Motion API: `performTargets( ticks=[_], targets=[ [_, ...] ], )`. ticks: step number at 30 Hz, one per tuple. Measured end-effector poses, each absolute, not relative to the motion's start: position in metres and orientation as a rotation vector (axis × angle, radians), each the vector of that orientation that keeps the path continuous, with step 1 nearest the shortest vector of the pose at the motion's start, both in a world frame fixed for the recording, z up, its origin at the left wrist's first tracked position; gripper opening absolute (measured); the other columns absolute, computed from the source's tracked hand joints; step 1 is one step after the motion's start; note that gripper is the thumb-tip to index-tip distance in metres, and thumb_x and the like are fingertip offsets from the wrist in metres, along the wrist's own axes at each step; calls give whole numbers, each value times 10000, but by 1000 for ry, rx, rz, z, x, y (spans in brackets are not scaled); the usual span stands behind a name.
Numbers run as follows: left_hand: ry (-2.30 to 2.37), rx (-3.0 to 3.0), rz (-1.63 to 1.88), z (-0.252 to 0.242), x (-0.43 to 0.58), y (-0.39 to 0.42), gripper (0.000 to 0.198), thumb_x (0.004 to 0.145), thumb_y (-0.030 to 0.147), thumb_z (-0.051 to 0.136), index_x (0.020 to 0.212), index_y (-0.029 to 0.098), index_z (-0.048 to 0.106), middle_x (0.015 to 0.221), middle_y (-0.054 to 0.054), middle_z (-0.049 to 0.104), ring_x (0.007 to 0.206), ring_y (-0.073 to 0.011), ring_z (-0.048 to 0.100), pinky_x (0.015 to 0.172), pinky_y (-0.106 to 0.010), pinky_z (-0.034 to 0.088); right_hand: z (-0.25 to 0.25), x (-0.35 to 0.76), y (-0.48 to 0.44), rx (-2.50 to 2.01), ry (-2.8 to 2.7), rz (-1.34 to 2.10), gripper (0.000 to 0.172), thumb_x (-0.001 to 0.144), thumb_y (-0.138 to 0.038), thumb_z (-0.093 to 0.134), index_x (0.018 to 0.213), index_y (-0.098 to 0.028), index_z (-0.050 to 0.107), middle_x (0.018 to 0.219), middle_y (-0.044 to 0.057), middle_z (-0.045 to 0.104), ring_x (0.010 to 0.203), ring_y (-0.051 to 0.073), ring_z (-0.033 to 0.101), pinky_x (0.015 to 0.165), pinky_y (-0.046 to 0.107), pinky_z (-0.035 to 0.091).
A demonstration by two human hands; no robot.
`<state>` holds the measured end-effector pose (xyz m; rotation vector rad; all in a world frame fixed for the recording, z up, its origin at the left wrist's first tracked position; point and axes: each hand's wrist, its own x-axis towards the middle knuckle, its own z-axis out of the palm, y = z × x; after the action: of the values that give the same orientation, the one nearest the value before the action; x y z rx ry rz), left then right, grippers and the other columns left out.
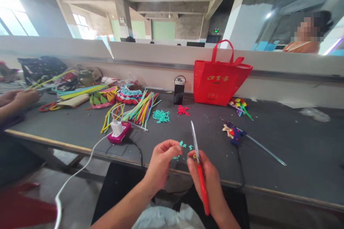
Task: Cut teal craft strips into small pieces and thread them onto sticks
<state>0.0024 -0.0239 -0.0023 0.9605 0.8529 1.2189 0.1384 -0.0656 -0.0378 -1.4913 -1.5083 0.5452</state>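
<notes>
My left hand (164,159) is closed in a pinch, with a small piece of teal pipe cleaner (181,144) at its fingertips. In my right hand (208,173) is a pair of scissors (202,184) with red handles, blades pointing up and away from me. A tiny yellow bit (195,156) shows by the right fingertips; I cannot tell what it is. Loose teal bits (190,147) lie on the table just beyond my hands. Farther back are a heap of short teal pieces (161,116) and a smaller heap of red pieces (183,110).
Colourful pipe cleaners (143,109) lie left, behind a magenta power strip (119,133) with a white charger. A black bottle (178,91) and red bag (219,84) stand at the back. A glue gun (234,134) lies right. Another person's hand (25,96) is far left.
</notes>
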Motion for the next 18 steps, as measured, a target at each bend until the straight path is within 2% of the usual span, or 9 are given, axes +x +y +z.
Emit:
performTargets(
  ticks=[5,18],
  targets=[
    [694,836,1256,2,3,-27,103,727,214,664,659,142,634,637,-4,553,634,-110,467,664,-232,374,-66,129,-84,-1631,-1611,444,225,891,-396,458,985,-218,559,674,-6,692,540,162,664,487,212,428],
    [737,818,1275,-3,4,-30,137,743,247,675,671,139,630,642,-1,546,637,-107,462,662,-230,376,-83,122,-84,-1748,-1755,52,248,922,-395,388,944,-216,559,570,-13,666,480,186,660,428,234,364]
  ],
)
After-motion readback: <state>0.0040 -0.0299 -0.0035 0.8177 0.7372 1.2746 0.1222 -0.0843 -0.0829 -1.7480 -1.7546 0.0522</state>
